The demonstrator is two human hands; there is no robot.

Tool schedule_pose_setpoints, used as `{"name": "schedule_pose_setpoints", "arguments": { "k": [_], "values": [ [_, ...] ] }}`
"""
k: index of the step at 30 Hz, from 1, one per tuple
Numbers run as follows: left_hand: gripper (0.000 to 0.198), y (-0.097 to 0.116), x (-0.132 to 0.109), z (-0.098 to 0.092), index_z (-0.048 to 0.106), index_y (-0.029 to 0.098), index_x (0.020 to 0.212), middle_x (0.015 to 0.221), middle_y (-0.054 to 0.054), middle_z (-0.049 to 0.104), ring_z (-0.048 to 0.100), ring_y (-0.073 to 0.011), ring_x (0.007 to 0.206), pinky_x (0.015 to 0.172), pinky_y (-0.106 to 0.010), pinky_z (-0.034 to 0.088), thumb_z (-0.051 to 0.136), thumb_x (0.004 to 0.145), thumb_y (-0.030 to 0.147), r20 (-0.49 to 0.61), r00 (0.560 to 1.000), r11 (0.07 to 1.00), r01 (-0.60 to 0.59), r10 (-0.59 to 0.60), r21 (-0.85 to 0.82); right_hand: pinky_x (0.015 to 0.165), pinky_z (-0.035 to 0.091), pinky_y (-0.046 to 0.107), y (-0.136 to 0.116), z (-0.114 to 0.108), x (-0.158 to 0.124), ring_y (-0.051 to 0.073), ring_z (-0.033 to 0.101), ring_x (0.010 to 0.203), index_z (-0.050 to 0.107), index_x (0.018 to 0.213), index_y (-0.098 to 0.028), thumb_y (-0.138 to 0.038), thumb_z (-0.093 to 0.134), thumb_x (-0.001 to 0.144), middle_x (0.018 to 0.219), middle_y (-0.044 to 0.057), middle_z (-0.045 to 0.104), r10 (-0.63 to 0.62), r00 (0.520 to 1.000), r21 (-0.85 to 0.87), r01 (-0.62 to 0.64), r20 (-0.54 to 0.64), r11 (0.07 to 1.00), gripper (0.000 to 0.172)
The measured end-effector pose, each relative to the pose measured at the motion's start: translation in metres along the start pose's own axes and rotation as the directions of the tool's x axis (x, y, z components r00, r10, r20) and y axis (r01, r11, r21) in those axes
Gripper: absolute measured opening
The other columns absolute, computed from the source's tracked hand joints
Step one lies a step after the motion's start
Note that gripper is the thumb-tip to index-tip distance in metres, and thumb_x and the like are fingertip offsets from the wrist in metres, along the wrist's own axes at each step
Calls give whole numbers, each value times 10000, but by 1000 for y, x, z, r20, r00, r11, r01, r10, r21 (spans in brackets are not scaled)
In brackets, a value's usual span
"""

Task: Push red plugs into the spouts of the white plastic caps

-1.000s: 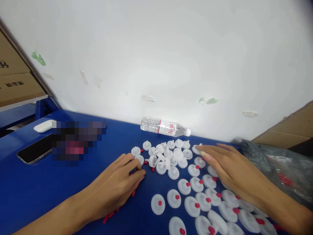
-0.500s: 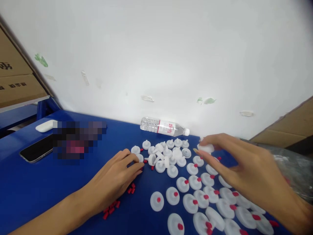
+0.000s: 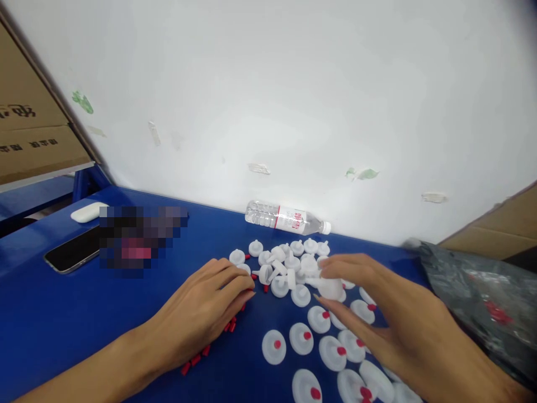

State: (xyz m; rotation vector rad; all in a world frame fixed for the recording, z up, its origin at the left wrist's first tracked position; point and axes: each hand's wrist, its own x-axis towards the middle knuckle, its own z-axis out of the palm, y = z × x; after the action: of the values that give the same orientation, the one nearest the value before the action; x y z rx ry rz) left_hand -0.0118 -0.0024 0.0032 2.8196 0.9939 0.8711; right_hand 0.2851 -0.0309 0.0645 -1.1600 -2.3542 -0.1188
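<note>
Between the thumb and fingers of my right hand point(image 3: 390, 319) is a white plastic disc with a stem point(image 3: 331, 289), its stem pointing left. My left hand point(image 3: 205, 299) is low over the table, its thumb and fingers drawn together. What those fingertips hold, if anything, is hidden. Small red caps point(image 3: 196, 360) lie beneath and beside that hand. Just right of its fingertips is a heap of bare white stemmed discs point(image 3: 279, 286). Nearer me and under my right hand, several discs with red caps on their stems point(image 3: 301, 338) lie spread out.
A water bottle point(image 3: 289, 218) lies on its side against the white wall point(image 3: 268, 101). On the blue table point(image 3: 168, 305), a phone point(image 3: 73, 249) and a white oblong case point(image 3: 89, 212) lie at left. A grey plastic bag point(image 3: 470, 296) is at right; cardboard boxes point(image 3: 33, 151) stand at left.
My right hand has moved left and down with the white stemmed disc, towards the heap. My left hand has stayed nearly in place beside the red caps. The view has shifted slightly.
</note>
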Motion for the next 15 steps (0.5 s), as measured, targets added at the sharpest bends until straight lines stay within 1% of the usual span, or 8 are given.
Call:
{"name": "schedule_pose_setpoints", "arguments": {
  "k": [2, 4, 7, 9, 12, 15],
  "values": [
    [162, 6, -1, -2, 643, 192, 1129, 997, -25, 732, 646, -172, 898, 848, -339, 463, 492, 1077, 167, -51, 999, 999, -1, -1, -33, 824, 623, 230, -5, 5, -2, 153, 735, 1045, 506, 1320, -333, -265, 556, 1010, 1208, -20, 711, -23, 999, 36, 22, 36, 999, 321],
    [159, 12, -3, -4, 658, 194, 1137, 979, -15, 746, 662, -155, 876, 850, -324, 467, 522, 1066, 155, -118, 993, 998, -26, 19, -55, 894, 608, 220, -10, 10, -4, 141, 723, 1083, 497, 1344, -323, -259, 555, 1012, 1217, -21, 719, -68, 995, 74, 63, 75, 995, 343],
    [204, 19, -7, -3, 663, 171, 1211, 974, -27, 747, 665, -142, 861, 840, -314, 489, 597, 1024, 124, -199, 978, 994, -71, 54, -78, 967, 582, 223, -20, 19, -7, 134, 707, 1132, 521, 1323, -292, -235, 538, 1019, 1243, -12, 726, -122, 987, 101, 111, 107, 989, 310],
    [249, 22, -9, -2, 659, 168, 1238, 950, -30, 741, 659, -139, 831, 794, -309, 499, 621, 1001, 100, -200, 977, 991, -96, 76, -93, 962, 583, 218, -25, 26, -9, 129, 709, 1128, 550, 1278, -279, -214, 546, 1009, 1249, -13, 730, -147, 985, 111, 137, 87, 984, 277],
    [202, 24, -8, 0, 671, 160, 1191, 921, -34, 747, 664, -136, 798, 742, -292, 506, 598, 1011, 103, -207, 972, 982, -139, 110, -130, 957, 578, 197, -28, 34, -11, 117, 719, 1097, 589, 1215, -266, -232, 595, 992, 1244, -21, 737, -175, 985, 122, 172, 13, 978, 226],
    [146, 27, -6, 0, 688, 132, 1127, 894, -37, 755, 677, -130, 787, 765, -283, 510, 577, 1033, 124, -265, 957, 976, -164, 122, -144, 975, 557, 171, -27, 37, -12, 97, 719, 1099, 611, 1209, -262, -237, 590, 1004, 1249, -34, 740, -197, 980, 148, 196, -3, 970, 208]
  ]
}}
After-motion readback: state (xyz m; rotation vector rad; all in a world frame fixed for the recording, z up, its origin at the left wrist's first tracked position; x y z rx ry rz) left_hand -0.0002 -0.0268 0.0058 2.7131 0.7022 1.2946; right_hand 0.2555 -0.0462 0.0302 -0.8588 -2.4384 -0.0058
